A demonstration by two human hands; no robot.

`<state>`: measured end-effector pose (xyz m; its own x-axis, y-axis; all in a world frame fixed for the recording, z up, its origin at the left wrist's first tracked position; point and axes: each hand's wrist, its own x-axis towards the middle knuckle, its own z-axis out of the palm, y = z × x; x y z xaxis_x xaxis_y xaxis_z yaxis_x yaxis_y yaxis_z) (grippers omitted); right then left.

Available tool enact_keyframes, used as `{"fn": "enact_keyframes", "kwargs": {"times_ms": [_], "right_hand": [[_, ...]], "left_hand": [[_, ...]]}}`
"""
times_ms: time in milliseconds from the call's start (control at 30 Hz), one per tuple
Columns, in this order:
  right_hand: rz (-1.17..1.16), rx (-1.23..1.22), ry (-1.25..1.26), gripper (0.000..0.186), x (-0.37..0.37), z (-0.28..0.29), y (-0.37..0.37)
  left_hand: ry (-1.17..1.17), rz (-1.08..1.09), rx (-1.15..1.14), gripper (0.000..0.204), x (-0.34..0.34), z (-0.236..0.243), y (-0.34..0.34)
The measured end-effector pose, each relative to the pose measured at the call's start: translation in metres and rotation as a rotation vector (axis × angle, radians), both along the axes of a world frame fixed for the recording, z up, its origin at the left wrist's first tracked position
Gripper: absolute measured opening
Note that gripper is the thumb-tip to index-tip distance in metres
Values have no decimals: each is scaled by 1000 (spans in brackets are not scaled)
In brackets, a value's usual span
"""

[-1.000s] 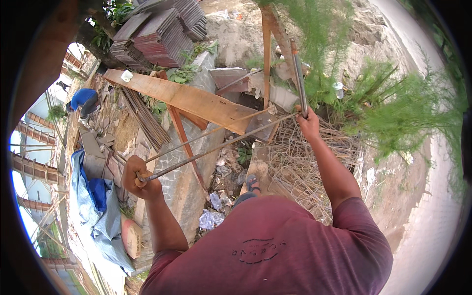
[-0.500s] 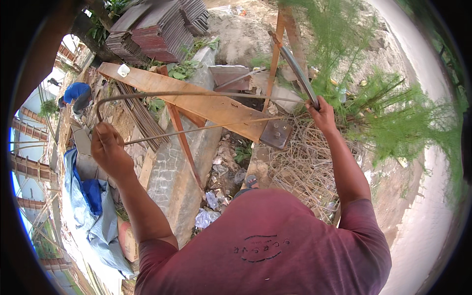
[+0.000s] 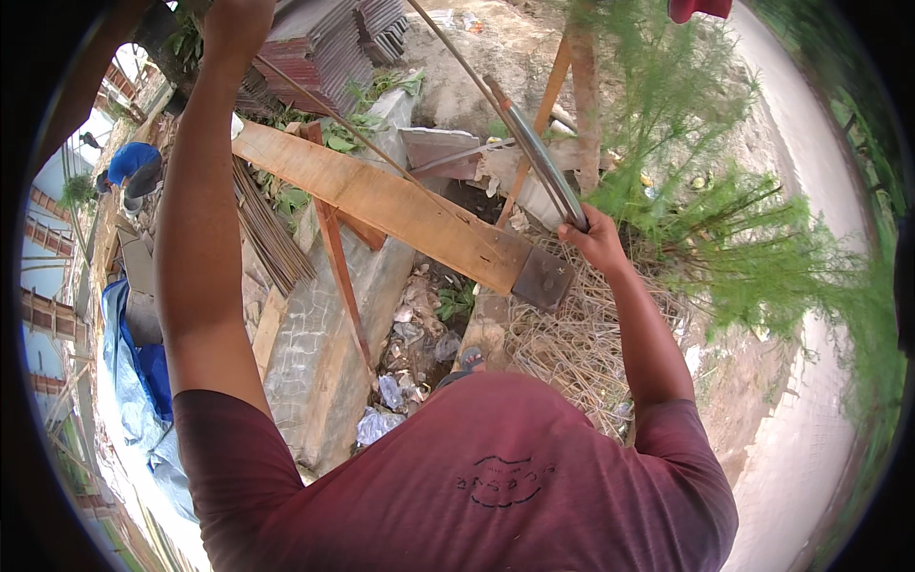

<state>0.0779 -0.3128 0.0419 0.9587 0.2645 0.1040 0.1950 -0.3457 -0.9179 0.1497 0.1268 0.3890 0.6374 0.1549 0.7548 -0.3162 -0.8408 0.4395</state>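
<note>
Above the wooden plank (image 3: 400, 205), the left hand (image 3: 233, 24) has swung its gripped thin rod (image 3: 334, 119) upward, bending it further, while the right hand (image 3: 596, 238) stays clenched on the metal pipe (image 3: 538, 157).

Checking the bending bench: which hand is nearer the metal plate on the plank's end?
Right. The right hand grips the pipe just above the metal plate; the left hand is raised far off at upper left.

Outdoor construction site: steel rods (image 3: 272, 234) are lying bundled beside a timber plank (image 3: 381, 205), with stacked roofing sheets (image 3: 334, 43), blue tarpaulin (image 3: 143, 362) and rubble lying around.
</note>
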Motion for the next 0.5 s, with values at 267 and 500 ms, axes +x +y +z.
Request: {"fn": "enact_keyframes", "kwargs": {"times_ms": [267, 500], "right_hand": [[-153, -172, -96, 36, 86, -31, 28], [-166, -47, -6, 33, 65, -24, 31]], "left_hand": [[-158, 212, 220, 60, 12, -11, 17], [184, 342, 23, 58, 6, -57, 101]]}}
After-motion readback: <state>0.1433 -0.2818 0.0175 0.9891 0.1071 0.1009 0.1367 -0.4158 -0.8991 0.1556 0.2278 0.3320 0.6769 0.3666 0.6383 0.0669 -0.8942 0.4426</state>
